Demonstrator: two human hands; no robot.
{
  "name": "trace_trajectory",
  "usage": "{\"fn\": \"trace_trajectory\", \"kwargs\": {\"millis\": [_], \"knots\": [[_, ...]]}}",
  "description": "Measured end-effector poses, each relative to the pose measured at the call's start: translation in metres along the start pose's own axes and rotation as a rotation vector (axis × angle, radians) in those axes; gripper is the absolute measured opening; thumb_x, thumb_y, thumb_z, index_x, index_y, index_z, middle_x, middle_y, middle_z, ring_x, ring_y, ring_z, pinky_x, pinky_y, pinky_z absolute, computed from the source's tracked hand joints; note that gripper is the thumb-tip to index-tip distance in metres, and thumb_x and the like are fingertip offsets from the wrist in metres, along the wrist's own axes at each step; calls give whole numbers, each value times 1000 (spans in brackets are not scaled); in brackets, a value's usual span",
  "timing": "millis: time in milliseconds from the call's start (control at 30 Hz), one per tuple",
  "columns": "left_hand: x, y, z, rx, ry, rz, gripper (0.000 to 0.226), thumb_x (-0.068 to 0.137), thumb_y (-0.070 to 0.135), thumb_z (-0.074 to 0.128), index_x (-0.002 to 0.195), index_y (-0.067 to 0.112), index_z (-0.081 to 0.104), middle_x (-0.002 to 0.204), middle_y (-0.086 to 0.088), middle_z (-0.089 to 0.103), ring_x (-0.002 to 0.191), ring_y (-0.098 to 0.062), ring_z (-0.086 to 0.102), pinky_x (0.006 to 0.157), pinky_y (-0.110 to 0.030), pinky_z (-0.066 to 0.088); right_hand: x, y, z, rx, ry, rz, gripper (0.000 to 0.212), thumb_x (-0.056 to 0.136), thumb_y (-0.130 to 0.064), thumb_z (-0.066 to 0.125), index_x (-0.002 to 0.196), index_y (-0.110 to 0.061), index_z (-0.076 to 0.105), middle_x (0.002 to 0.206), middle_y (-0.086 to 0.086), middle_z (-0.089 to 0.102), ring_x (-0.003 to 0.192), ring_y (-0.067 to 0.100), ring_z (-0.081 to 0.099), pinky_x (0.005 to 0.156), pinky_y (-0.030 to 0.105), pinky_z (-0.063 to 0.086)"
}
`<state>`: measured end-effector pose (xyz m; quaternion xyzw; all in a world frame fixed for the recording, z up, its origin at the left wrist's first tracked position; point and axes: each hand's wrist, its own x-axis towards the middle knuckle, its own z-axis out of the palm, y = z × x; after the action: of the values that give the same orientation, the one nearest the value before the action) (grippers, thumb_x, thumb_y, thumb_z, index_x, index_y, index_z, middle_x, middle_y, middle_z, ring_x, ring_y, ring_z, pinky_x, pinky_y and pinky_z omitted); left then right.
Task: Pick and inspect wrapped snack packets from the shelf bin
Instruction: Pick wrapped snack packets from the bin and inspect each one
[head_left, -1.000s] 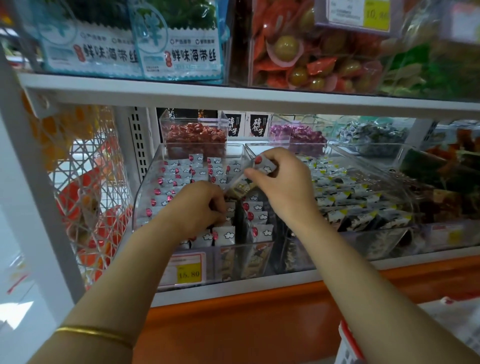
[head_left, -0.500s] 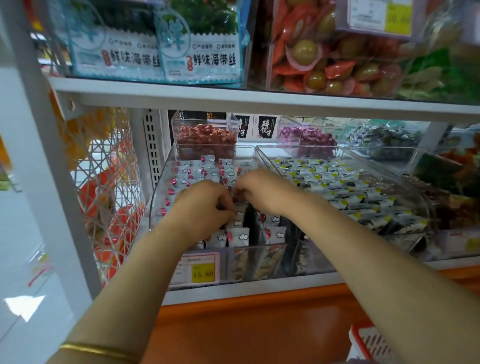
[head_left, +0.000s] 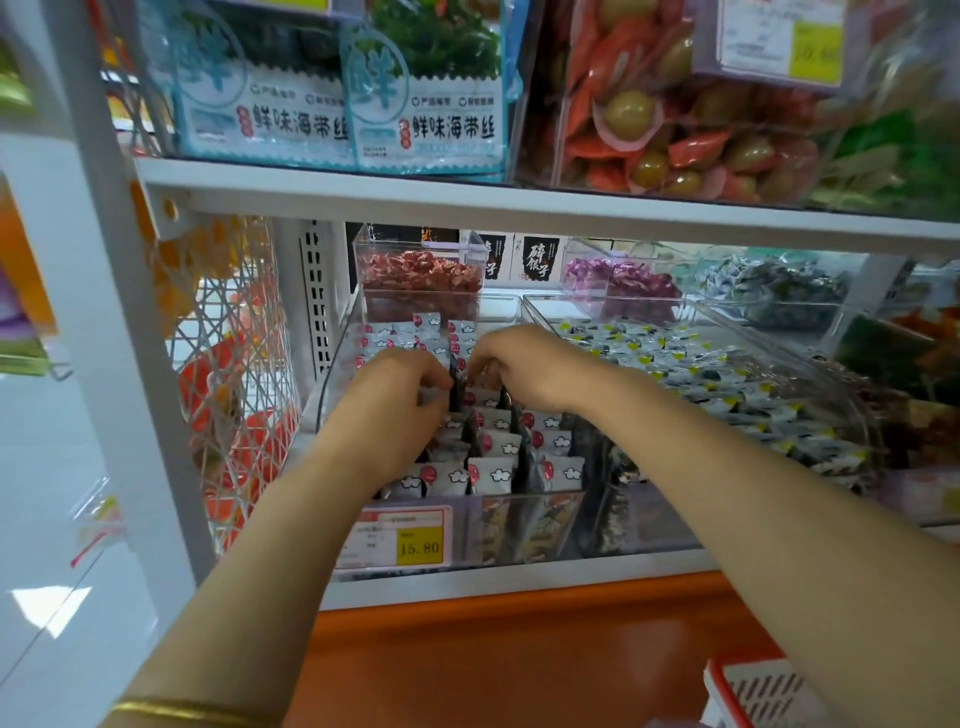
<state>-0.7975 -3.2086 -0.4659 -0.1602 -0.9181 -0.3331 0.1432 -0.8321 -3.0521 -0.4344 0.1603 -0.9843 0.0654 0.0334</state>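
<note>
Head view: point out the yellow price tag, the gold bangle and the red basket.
yellow price tag (head_left: 418, 546): head view, on the yellow patch with the printed price.
gold bangle (head_left: 176, 710): head view, on the band across the left forearm.
red basket (head_left: 727, 699): head view, on its red rim, bottom right.

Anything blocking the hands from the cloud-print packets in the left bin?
Nothing visible. The left hand and right hand are both down among the packets in the open-topped bin, fingers at a dark packet between them.
</note>
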Motion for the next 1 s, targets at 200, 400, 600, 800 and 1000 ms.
{"fn": "trace_trajectory", "kwargs": {"millis": [200, 400, 600, 800, 1000], "knots": [[0, -6, -5, -8, 21, -9, 21, 93, 12, 53, 111, 17, 62, 118, -1, 59, 90, -11, 50, 71, -20, 37, 14, 7, 1, 55, 134, 52, 39, 90, 7, 38, 114, -14, 61, 122, 9, 60, 108, 25, 56, 86, 31, 46], [0, -9, -8, -8, 28, -1, 21, 93, 13, 53, 111, 17, 62, 120, -1, 57, 94, -10, 47, 75, -20, 36, 32, 7, 14, -219, 100, 24, 14, 89, -13, 56, 98, -11, 66, 109, 9, 63, 108, 27, 51, 80, 31, 41], [-1, -9, -9, -29, 34, 7, 22, 93, 14, 53, 113, 18, 61, 119, -1, 57, 99, -13, 50, 78, -21, 37, 30, 5, 4, 41, 172, 19, 12, 88, -12, 57, 78, -17, 56, 90, 2, 59, 93, 23, 55, 88, 39, 46], [-4, -7, -10, -87, 74, 14, 24, 93, 13, 53, 116, 16, 61, 115, 1, 58, 96, -8, 48, 80, -19, 36, -5, 4, 2, 235, 234, -9, 8, 90, -12, 57, 85, -16, 52, 82, -4, 54, 79, 17, 52, 67, 30, 41], [-12, -4, -6, -77, 82, 1, 26, 93, 13, 52, 118, 15, 60, 119, -2, 59, 99, -10, 50, 83, -18, 37, -25, -4, 12, 95, 365, -71, 6, 92, -12, 53, 86, -12, 51, 86, 3, 54, 76, 19, 50, 63, 31, 37]]}}
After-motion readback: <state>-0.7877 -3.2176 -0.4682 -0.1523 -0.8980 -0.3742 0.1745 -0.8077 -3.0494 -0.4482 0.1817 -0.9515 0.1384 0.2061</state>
